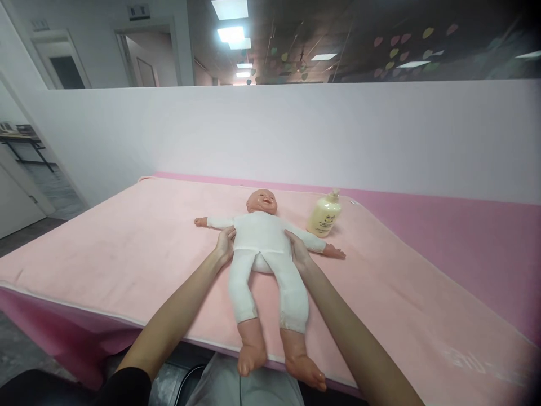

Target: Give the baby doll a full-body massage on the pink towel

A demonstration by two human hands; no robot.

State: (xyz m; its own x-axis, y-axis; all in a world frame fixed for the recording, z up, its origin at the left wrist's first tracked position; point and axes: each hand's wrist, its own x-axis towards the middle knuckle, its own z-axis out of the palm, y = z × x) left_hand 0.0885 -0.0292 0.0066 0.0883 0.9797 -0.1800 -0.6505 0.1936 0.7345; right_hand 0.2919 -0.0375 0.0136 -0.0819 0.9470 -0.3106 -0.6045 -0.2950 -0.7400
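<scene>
A pale yellow pump bottle [324,215] stood upright on the pink blanket [127,248] that covered the table, with a white partition wall [296,135] behind it.

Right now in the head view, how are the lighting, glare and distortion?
Head view: even, soft light on the doll and pink blanket, with only faint shadows; the ceiling lights are blown out; wide-angle bending curves the blanket's edges and darkens the right-hand corners; both hands, left and right, are sharp, and the lotion bottle shows no strong glare.
</scene>
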